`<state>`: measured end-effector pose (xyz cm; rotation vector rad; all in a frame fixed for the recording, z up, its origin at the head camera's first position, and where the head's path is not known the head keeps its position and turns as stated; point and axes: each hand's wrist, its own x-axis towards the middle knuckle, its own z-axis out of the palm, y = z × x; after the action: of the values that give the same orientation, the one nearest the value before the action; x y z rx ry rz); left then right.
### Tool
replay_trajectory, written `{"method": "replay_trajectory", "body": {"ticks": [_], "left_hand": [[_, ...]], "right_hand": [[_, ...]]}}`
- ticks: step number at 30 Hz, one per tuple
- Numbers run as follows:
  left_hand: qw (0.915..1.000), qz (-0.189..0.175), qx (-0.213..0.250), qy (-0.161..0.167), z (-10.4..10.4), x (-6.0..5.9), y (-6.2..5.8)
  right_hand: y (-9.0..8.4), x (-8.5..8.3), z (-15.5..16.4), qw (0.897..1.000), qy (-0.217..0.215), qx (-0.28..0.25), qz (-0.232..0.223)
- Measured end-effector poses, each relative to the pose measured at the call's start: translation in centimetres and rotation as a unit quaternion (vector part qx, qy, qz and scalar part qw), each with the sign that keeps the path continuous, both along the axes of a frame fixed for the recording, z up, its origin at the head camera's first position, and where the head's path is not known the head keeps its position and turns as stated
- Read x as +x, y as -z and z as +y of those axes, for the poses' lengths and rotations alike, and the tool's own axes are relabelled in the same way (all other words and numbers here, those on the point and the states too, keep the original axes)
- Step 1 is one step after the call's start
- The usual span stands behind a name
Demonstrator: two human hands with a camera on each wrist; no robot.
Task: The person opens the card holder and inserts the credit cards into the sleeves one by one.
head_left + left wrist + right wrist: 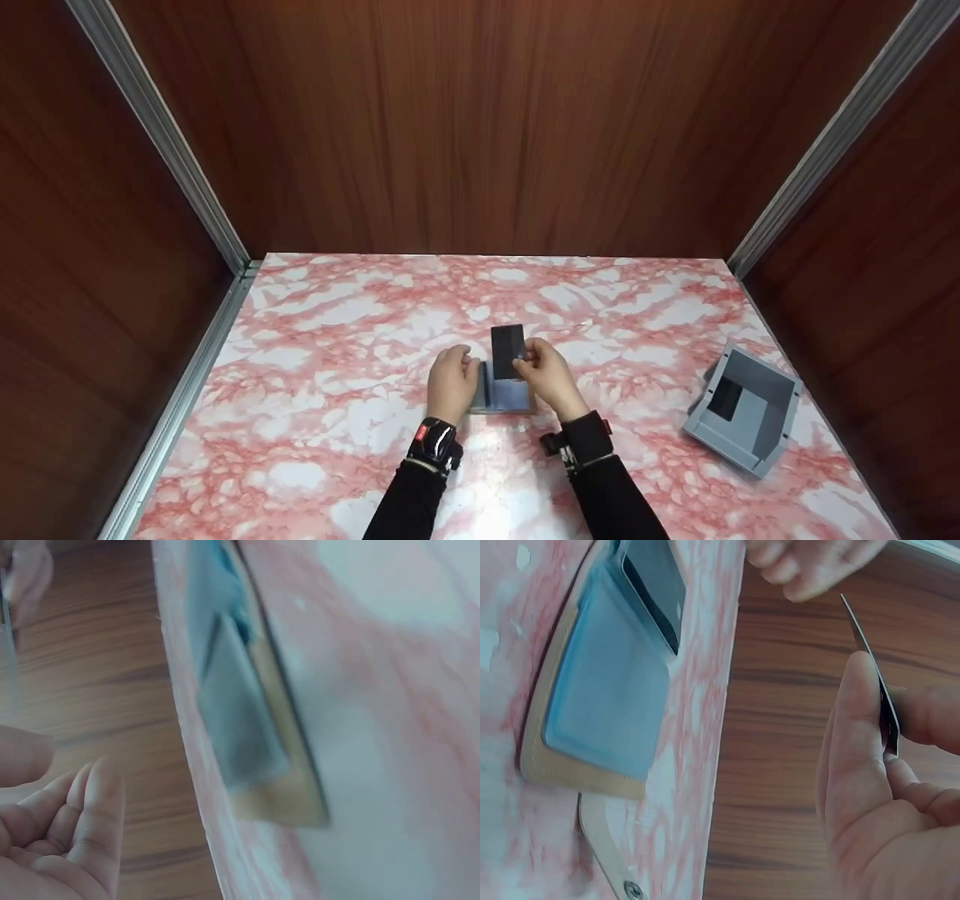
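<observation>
Black card [508,351] hangs over an open card holder [511,397], pinched in the grip of the right hand [553,380], head view. Left wrist: left hand [67,840], relaxed, holding nothing. Right wrist: one end juts free; a slackened pinch could drop it.

Head view high; wrist views close

Right hand [866,787] pinches a card [861,635]; a cardholder [611,697] lies apart.

Card holder [511,399] partly hidden
Left hand [452,382] covers some of its left side; near the bench's [300,442] right edge, a dark piece [725,398] in the grey bin [752,420] is too small to identify.
</observation>
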<state>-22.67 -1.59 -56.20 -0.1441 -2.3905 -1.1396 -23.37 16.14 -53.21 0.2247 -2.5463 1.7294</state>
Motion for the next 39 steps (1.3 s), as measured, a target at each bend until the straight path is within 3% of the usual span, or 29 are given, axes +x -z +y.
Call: {"method": "replay_trajectory", "body": {"ticks": [7,14,17,27,39], "left_hand": [[0.997,-0.045,0.056,0.029,0.7,0.2,-1.2],[0.9948,-0.063,0.073,0.034,0.8,0.2,-1.3],[0.9937,-0.06,0.088,0.036,0.9,0.3,-1.3],[0.992,-0.045,0.111,0.041,0.8,0.3,-1.1],[0.9869,-0.06,0.144,0.04,0.8,0.4,-1.1]], "right_hand": [[-0.1,0.2,-0.7,0.999,-0.02,-0.044,-0.022],[-3.4,2.2,-1.7,0.998,-0.039,-0.043,-0.026],[-3.9,2.6,-2.0,0.998,-0.042,-0.042,-0.033],[0.6,0.7,-1.9,0.996,-0.046,-0.06,-0.047],[1.0,0.6,-1.8,0.997,-0.05,-0.046,-0.045]]}}
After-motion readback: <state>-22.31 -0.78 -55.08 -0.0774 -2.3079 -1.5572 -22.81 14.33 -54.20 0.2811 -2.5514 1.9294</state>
